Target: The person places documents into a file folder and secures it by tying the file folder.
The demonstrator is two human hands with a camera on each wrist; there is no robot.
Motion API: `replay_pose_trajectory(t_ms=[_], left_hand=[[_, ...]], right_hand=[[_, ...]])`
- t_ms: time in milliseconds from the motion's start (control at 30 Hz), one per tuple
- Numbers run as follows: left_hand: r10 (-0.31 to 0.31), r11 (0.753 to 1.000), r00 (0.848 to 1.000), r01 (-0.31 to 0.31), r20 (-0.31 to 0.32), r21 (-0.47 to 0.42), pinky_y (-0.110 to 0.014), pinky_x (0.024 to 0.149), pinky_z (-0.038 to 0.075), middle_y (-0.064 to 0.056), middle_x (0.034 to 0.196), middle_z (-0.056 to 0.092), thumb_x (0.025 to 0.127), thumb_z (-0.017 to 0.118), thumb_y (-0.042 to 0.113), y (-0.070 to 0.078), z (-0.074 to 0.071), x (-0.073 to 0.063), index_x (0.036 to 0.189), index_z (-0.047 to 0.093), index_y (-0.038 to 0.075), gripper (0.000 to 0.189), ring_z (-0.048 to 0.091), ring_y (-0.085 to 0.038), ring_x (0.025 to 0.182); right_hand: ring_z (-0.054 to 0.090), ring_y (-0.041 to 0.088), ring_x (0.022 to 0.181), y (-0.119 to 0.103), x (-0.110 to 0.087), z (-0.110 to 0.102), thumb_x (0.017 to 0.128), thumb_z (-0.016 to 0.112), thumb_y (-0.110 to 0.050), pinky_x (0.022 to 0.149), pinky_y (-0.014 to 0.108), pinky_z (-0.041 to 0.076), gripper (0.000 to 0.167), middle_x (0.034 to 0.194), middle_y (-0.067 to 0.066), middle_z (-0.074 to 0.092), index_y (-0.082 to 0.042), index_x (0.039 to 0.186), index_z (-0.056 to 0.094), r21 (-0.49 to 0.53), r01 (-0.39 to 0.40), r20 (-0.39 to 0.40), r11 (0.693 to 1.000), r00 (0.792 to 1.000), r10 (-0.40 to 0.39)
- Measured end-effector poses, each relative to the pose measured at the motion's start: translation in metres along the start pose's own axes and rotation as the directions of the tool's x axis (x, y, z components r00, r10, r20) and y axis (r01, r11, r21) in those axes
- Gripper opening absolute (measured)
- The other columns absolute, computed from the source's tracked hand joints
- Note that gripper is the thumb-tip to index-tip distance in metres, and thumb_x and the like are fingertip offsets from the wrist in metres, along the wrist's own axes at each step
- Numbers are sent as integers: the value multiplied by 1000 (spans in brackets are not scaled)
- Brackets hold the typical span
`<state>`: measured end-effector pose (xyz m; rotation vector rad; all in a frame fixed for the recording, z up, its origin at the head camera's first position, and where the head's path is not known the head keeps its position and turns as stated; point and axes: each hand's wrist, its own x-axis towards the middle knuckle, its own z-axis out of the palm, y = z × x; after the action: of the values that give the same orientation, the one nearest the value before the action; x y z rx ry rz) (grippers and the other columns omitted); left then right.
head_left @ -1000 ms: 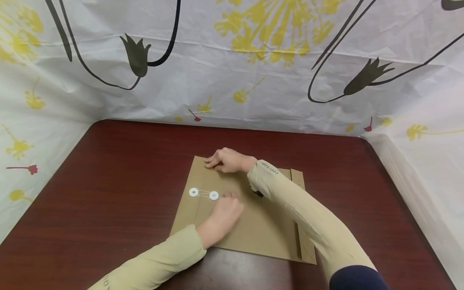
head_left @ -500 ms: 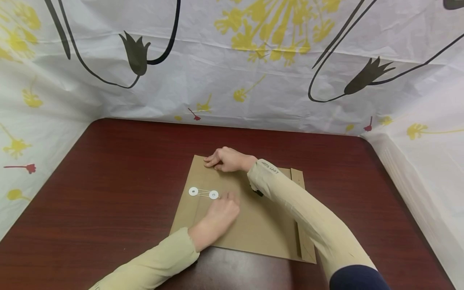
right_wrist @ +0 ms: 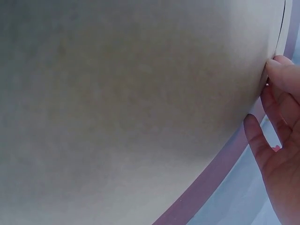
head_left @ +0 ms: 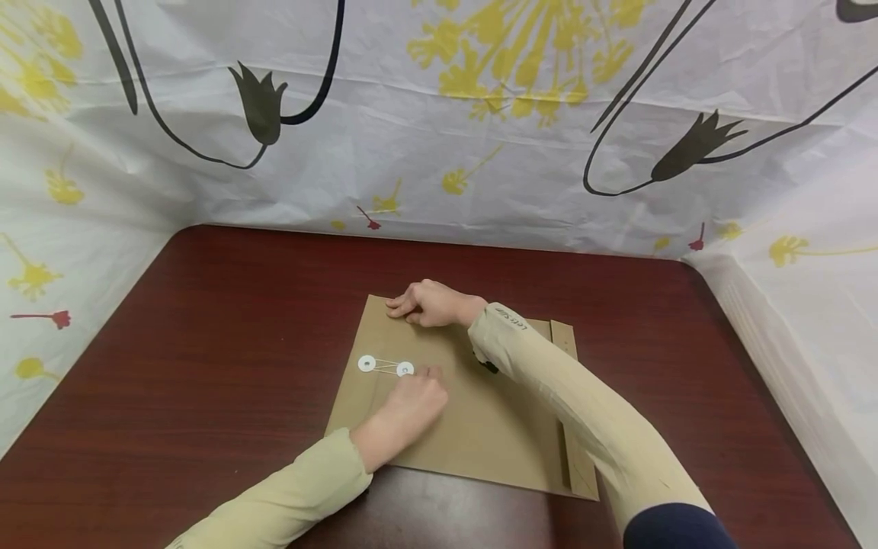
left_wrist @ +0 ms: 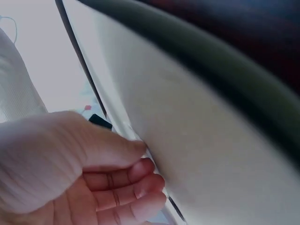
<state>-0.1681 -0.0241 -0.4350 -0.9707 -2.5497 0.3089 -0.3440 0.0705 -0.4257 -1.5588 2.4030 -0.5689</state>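
Observation:
A brown paper envelope with a string closure lies flat on the table. Two white paper discs sit near its left side, with a thin white string looped between them. My left hand is right beside the nearer disc, thumb and fingertips brought together low over the paper; it seems to pinch the loose string end, which the hand hides. Close to the envelope's far left corner, my right hand presses the paper with its fingertips. The right wrist view shows those fingers against the paper surface.
The dark red wooden table extends around the envelope. A white cloth printed with flowers rises along the back and both sides. A folded strip runs down the envelope's right edge, partly under my right sleeve.
My left hand has shifted slightly left and toward the nearer disc. The right hand stays pressed at the same spot, and the envelope has not moved.

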Motion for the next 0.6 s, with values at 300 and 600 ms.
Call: replay_pose_trajectory(t_ms=[300, 600], left_hand=[[15, 946, 996, 13, 85, -323, -29, 50, 49, -7, 78, 52, 75, 61, -5, -15, 3, -7, 83, 57, 4, 13, 56, -21, 69], [-14, 874, 984, 99, 179, -476, -32, 60, 49, -10, 77, 53, 74, 57, -15, -30, -7, -20, 85, 52, 1, 20, 56, -25, 73]], right_hand=[[52, 22, 120, 3, 1, 2, 86, 61, 1, 87, 25, 46, 34, 125, 10, 57, -11, 119, 64, -10, -14, 9, 1000, 1000, 14], [52, 22, 120, 2, 0, 0, 86, 61, 1, 83, 22, 46, 34, 126, 10, 57, -10, 119, 64, 7, -15, 12, 1000, 1000, 15]])
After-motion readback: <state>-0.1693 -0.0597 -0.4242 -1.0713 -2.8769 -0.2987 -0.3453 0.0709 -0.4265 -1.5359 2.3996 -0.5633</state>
